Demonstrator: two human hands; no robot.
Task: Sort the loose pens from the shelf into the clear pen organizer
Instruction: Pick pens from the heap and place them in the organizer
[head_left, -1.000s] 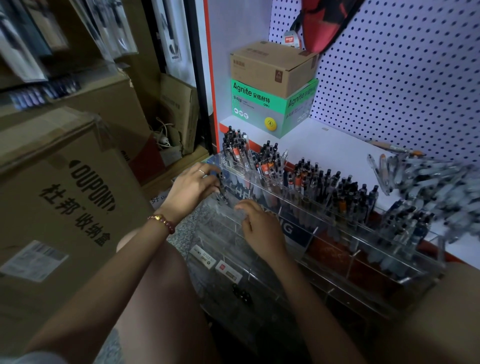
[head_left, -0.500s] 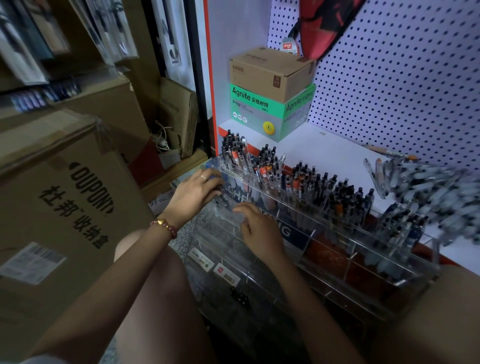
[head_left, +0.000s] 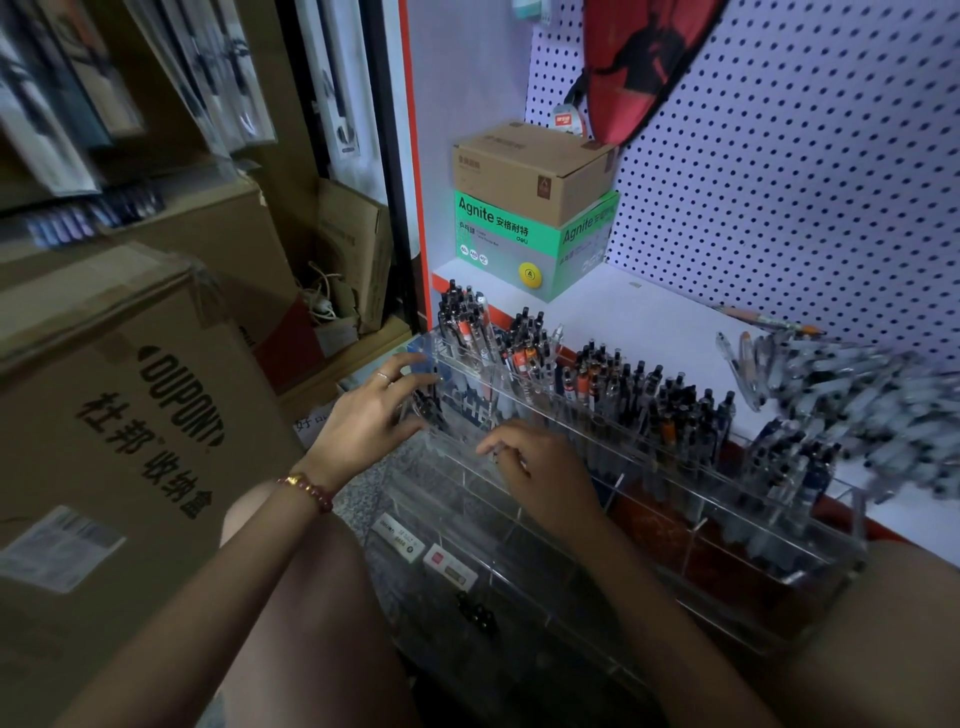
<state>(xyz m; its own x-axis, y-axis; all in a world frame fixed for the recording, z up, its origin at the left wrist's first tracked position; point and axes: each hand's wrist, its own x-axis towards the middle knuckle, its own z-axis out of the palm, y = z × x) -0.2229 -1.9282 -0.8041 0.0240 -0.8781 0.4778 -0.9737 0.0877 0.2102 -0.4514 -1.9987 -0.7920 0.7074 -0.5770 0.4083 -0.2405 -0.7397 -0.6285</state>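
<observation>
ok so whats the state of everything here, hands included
clear pen organizer: back row packed, front compartments mostly empty
back-row pens: standing upright
loose pens: heaped on the shelf, blurred
brown box: closed, stacked on the green box
left hand: at the organizer's left end, grip unclear
right hand: fingers curled over the organizer, grip unclear
</observation>
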